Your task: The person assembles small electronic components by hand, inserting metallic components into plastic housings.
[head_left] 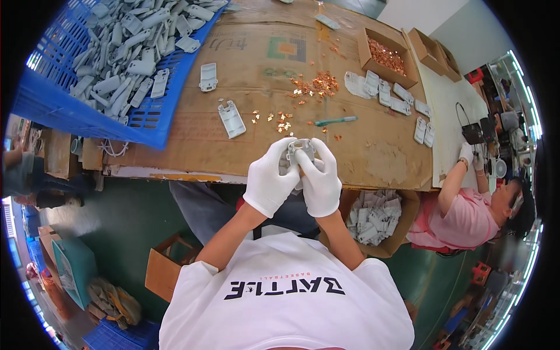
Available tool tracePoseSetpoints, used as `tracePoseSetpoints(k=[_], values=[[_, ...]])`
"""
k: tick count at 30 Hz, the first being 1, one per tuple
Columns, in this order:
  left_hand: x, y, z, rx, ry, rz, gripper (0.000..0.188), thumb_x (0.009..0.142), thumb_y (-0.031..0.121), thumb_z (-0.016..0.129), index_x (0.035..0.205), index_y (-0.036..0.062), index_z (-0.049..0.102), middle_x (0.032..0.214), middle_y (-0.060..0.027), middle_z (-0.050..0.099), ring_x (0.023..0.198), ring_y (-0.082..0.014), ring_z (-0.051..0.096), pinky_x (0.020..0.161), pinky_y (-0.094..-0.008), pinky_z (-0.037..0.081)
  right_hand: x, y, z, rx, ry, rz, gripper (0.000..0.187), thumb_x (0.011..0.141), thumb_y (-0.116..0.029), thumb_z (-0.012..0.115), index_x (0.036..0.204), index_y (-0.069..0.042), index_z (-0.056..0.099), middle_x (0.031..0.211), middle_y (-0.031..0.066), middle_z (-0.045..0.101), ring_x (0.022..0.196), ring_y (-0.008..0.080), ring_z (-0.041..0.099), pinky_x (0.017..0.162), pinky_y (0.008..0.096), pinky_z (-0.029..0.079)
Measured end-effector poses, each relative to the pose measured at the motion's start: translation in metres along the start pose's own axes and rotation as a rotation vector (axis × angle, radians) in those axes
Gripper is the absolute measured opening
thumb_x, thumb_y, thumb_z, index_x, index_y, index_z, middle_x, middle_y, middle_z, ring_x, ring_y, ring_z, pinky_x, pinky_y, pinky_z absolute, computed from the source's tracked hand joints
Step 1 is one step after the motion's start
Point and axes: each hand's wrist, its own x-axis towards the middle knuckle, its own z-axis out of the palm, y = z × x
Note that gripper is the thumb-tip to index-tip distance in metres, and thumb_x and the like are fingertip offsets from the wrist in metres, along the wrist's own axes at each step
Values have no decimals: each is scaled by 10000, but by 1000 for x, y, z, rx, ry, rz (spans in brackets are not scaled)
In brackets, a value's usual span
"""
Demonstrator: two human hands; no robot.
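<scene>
casing (298, 144) in grey, one piece, sits between the fingertips of my two gloved hands, over the near edge of the cardboard-covered table (373, 163). my left hand (271, 184) curls round its left side, gripping it; my right hand (321, 186) grasps its right side, the thumb laid across its face. my fingers hide much of it, so i can't tell what is seated inside.

taking that piece as the clock's centre, two loose grey shells (233, 119) lie apart at ten o'clock, with one blue basket (153, 119) beyond, heaped with more than i can count. between twelve and one is one pile of copper clips (322, 84), too many to count, with a few strays toward eleven. one green pen (337, 121) lies between one and two. further that way stands one carton of copper parts (386, 57), and near it seven pale shells (401, 105). at four, below the table edge, is one box of pale pieces (402, 233), and past it one co-worker (455, 219) in pink.
</scene>
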Motion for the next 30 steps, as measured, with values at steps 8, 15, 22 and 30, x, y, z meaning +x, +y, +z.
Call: tracePoseSetpoints(k=[8,15,22,30], values=[[-10,-10,5,154,41,28,401,769,49,665,1165,21,612,936,-155,705,826,-210,721,713,-299,571,-6,5,3,109,-69,-73,430,731,-26,679,1158,-68,655,1318,103,524,810,185,675,618,278,569],[6,5,14,232,-33,48,459,754,59,672,1205,43,588,907,-150,711,800,-240,721,726,-311,564,10,15,-6,156,71,-134,358,739,15,655,1097,9,670,1158,127,644,952,263,672,738,317,564],[112,-41,-35,534,137,412,435,803,62,596,1231,24,531,1274,-213,536,1232,-373,484,1065,-419,377,50,197,-48,-245,292,115,290,794,56,534,1055,-21,634,1116,137,621,1055,304,596,945,376,478],[214,-170,-152,1052,-68,421,377,817,31,560,1184,95,618,1334,-178,497,1156,-354,510,987,-409,427,77,358,-118,-720,131,454,200,810,-59,551,981,-46,655,1087,139,623,1006,345,592,885,416,477]])
